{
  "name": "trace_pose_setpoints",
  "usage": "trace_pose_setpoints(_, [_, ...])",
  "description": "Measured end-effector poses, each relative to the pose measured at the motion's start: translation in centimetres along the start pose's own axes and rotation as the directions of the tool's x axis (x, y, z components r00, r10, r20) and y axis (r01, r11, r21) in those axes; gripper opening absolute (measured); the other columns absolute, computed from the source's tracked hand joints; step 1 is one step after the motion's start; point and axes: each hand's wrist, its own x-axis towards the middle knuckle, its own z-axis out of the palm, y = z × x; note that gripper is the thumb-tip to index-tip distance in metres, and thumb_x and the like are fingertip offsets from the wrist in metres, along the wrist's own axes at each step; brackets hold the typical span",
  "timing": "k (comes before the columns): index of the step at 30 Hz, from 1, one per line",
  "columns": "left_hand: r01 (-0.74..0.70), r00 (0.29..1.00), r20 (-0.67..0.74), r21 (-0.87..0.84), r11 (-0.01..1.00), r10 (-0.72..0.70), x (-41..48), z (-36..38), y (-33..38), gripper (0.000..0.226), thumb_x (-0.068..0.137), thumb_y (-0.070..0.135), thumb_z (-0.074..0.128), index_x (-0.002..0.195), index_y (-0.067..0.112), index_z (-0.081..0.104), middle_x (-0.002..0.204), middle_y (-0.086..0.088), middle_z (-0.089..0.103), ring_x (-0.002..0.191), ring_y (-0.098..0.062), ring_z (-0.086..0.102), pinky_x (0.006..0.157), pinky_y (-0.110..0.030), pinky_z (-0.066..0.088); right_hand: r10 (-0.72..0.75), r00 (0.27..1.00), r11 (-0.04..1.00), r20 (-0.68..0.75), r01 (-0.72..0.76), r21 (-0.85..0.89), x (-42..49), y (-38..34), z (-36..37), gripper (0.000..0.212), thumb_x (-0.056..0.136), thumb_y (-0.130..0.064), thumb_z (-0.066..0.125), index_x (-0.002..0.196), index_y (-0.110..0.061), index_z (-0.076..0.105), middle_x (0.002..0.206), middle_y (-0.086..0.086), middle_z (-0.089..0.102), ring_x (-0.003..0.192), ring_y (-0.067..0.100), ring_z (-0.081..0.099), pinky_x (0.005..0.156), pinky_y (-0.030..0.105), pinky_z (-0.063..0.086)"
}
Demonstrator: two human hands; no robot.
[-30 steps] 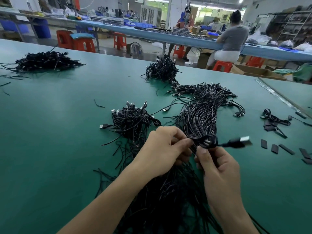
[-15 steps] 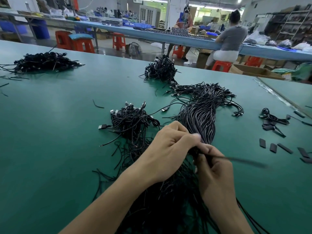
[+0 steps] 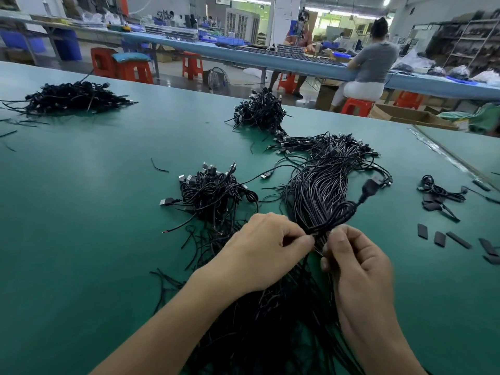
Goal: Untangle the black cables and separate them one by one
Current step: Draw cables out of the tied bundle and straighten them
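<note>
Single cable now looped up between hands above big bundle on green table; plug swung up and right, sharp again after blur half second ago. Left hand pinches strand shut at fingertips; right hand pinches just beside. Likely one cable nearly free. Sorted pile waits left.

Bare left hand, right hand, forearms unsleeved.
</note>
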Motion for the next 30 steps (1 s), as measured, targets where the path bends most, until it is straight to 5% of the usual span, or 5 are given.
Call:
trace_pose_setpoints(4, [0.069,0.997,0.029,-0.100,0.993,-0.067,-0.2,-0.4,1.0,0.053,0.095,0.052,0.040,0.065,0.011,0.054,0.052,0.008,0.040,0.049,-0.012,0.034,0.048,-0.031,0.032,-0.135,0.989,0.977,0.053,0.142,-0.156,-0.6,-0.2,0.7,0.015,0.089,-0.034,0.059,0.081,-0.025,0.068,0.061,-0.009,0.054,0.055,0.009,0.042,0.047,0.019,0.038])
trace_pose_setpoints(10, [0.147,0.988,0.093,-0.331,0.932,-0.123,0.0,-1.1,1.4,0.073,0.093,0.065,0.037,0.077,-0.003,0.059,0.074,-0.025,0.061,0.061,-0.030,0.053,0.077,-0.052,0.052,-0.143,0.974,0.978,0.177,0.166,-0.126,-1.4,0.0,1.6,0.016,0.094,-0.024,0.061,0.079,-0.024,0.068,0.055,-0.008,0.056,0.044,0.000,0.045,0.044,0.011,0.035])
trace_pose_setpoints(15, [0.017,1.000,0.020,-0.391,0.920,-0.010,0.0,-1.4,1.1,0.010,0.089,0.029,0.074,0.091,0.020,0.077,0.075,-0.008,0.072,0.068,-0.024,0.066,0.075,-0.050,0.057,-0.166,0.962,0.952,0.215,0.213,-0.218,-1.4,0.1,1.9,0.019,0.097,-0.015,0.056,0.086,-0.024,0.069,0.061,-0.018,0.062,0.053,-0.004,0.054,0.051,0.005,0.037])
trace_pose_setpoints(22, [-0.068,0.996,0.027,-0.390,0.918,0.086,-0.1,-1.4,1.4,0.048,0.089,0.065,0.050,0.082,0.028,0.080,0.075,0.022,0.053,0.080,0.004,0.051,0.076,-0.010,0.037,-0.012,0.991,0.997,0.134,0.022,-0.073,-0.8,0.1,0.8,0.013,0.089,-0.022,0.061,0.078,-0.021,0.067,0.054,0.004,0.048,0.046,0.014,0.035,0.040,0.022,0.027])
trace_pose_setpoints(30, [0.028,0.999,0.032,-0.411,0.911,-0.016,0.4,-0.9,0.0,0.026,0.082,0.033,0.081,0.096,0.026,0.060,0.065,0.014,0.052,0.054,-0.004,0.040,0.056,-0.020,0.037,-0.114,0.993,0.985,0.001,0.113,-0.133,-0.6,-0.3,0.9,0.015,0.086,-0.036,0.057,0.078,-0.029,0.067,0.062,-0.009,0.055,0.058,0.008,0.044,0.052,0.015,0.040])
